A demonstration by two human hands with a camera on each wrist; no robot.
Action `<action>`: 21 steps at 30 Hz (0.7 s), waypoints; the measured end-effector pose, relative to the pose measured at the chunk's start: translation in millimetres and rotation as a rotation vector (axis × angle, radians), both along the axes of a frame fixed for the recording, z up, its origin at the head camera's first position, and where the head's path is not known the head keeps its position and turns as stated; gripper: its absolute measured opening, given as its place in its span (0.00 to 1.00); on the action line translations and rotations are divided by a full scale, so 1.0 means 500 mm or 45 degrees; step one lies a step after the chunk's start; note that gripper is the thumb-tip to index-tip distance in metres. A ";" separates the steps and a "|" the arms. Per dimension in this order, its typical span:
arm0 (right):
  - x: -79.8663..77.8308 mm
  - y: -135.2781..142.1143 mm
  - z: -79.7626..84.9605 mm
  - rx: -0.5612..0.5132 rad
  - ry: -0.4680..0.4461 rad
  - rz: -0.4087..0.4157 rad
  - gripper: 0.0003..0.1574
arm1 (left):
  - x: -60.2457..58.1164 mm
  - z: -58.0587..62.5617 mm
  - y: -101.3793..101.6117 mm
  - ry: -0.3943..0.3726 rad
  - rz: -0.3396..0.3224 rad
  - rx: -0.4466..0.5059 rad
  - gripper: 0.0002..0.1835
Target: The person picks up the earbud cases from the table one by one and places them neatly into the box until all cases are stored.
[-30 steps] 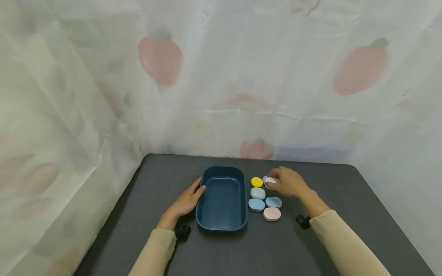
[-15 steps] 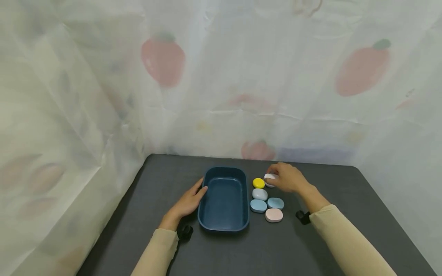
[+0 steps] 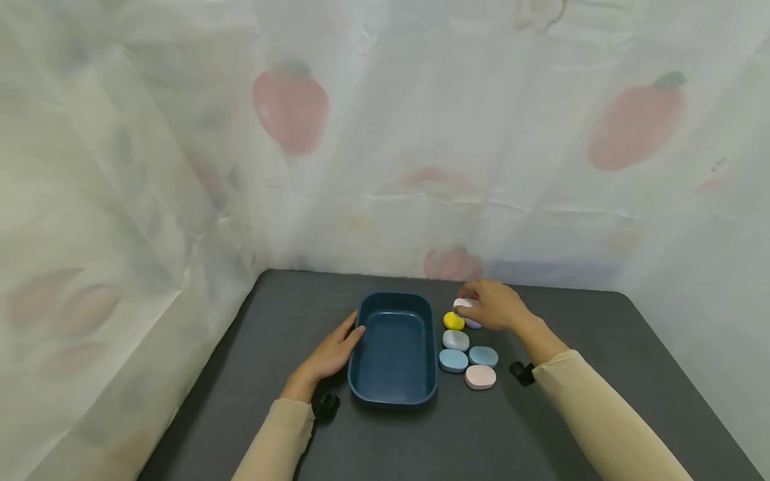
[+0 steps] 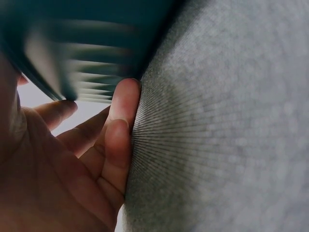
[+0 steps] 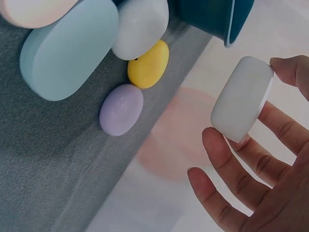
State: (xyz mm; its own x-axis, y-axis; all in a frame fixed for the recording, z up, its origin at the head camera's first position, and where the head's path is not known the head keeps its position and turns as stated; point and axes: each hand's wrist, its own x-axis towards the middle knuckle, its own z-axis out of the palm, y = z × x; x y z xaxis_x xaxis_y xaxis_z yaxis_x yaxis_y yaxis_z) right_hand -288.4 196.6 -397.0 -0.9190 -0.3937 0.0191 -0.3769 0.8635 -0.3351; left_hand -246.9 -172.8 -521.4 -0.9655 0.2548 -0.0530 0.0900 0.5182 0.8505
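My right hand (image 3: 498,307) pinches a white oval bar of soap (image 5: 241,99) between thumb and fingers, raised above the table. Below it lie a purple soap (image 5: 121,110) and a yellow soap (image 5: 148,65), touching end to end in the right wrist view. My left hand (image 3: 327,352) grips the left side of a deep blue rectangular tub (image 3: 394,351), thumb over the rim and fingers against the outer wall. In the left wrist view the lower fingertips (image 4: 126,96) rest at the foot of the ribbed wall. Nothing lies inside the tub.
Right of the tub lie a pale grey soap (image 3: 456,341), two light blue soaps, one (image 3: 453,361) beside the other (image 3: 484,356), and a pink soap (image 3: 480,377). Printed curtains (image 3: 385,133) hang behind and beside the dark table (image 3: 385,447).
My right hand has lifted the white soap and carried it slightly up and left, uncovering the purple soap. The left hand keeps its grip on the tub. The head view has shifted slightly.
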 end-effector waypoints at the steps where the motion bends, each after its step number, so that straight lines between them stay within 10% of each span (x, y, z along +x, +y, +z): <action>1: 0.000 -0.002 0.001 -0.001 0.003 0.001 0.16 | 0.000 0.001 0.000 0.002 -0.004 -0.002 0.41; 21: -0.006 -0.061 0.011 0.001 0.040 0.043 0.18 | 0.002 0.001 -0.001 0.020 -0.006 0.011 0.38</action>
